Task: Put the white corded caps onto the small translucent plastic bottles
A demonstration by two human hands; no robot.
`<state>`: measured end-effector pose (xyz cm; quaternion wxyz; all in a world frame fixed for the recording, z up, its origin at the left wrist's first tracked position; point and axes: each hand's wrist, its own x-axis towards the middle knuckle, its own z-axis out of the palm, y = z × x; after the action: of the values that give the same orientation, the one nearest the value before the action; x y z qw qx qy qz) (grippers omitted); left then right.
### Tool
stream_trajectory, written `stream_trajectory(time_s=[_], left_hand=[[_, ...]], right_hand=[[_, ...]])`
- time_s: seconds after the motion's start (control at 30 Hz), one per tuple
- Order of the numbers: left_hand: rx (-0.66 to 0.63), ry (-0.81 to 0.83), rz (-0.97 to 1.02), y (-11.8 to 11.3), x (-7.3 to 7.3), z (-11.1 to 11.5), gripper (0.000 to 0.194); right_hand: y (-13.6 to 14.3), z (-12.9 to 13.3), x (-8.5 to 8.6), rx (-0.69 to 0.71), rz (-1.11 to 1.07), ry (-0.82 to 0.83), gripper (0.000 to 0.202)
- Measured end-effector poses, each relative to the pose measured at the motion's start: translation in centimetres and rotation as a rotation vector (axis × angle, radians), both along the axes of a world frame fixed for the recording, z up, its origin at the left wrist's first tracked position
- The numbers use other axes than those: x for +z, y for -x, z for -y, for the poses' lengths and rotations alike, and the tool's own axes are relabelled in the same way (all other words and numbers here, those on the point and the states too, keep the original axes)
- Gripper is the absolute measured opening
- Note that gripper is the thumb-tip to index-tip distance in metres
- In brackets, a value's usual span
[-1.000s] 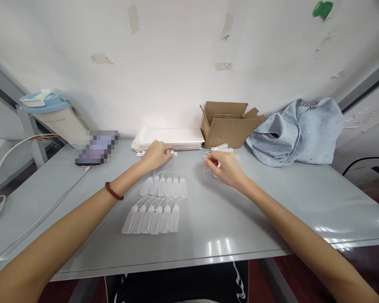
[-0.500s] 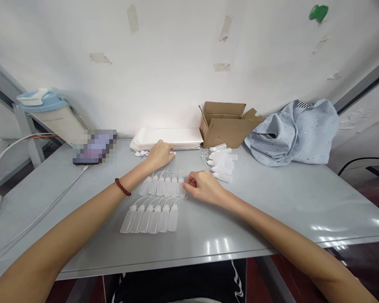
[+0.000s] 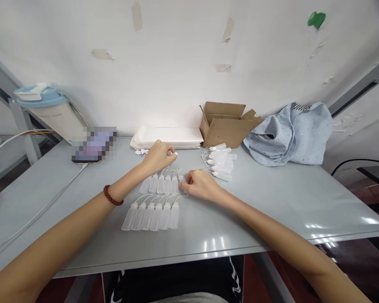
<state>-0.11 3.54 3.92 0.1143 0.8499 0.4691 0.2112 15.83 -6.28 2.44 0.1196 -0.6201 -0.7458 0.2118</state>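
Note:
My left hand (image 3: 158,156) is closed in a pinch just in front of the white stack, with a small white piece (image 3: 176,155) at its fingertips. Similar small white pieces (image 3: 141,151) lie just left of it. My right hand (image 3: 199,184) has its fingers curled and its thumb against the rightmost translucent small bottle (image 3: 182,180) of the back row, whose lower part is partly covered. Other bottles (image 3: 161,184) of that row lie side by side, each with a thin white cord. A second row of corded bottles (image 3: 150,216) lies nearer the table edge.
More corded bottles (image 3: 222,163) are heaped right of my hands. Behind stand a stack of flat white sheets or sleeves (image 3: 173,138) and an open cardboard box (image 3: 229,130). A light blue fabric bag (image 3: 309,134), a phone (image 3: 93,145) on a cable and a blue-lidded cup (image 3: 55,118) flank them.
My left hand has turned slightly, and the white piece shows more clearly at its fingertips. My right hand has shifted slightly left and stays at the end bottle.

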Motion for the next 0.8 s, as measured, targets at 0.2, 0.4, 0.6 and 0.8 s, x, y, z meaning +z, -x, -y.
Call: stream_trajectory(time_s=[0.2,0.4,0.6,0.8], left_hand=[[0.007,0.09,0.169,1.8,0.9,4.2,0.018],[0.067,0.221,0.369,2.5,0.6,7.0,0.019],[0.003,0.382,0.561,2.2,0.4,7.5,0.021],[0.012,0.529,0.713,2.5,0.2,7.5,0.021]], right_hand=[[-0.4,-0.1,-0.3,-0.019,-0.039,-0.032,0.023],[-1.3,0.2,0.6,-0.101,-0.207,-0.082,0.015],[-1.8,1.3,0.8,-0.011,-0.371,-0.211,0.014],[-1.5,2.4,1.1,0.095,-0.495,-0.115,0.015]])
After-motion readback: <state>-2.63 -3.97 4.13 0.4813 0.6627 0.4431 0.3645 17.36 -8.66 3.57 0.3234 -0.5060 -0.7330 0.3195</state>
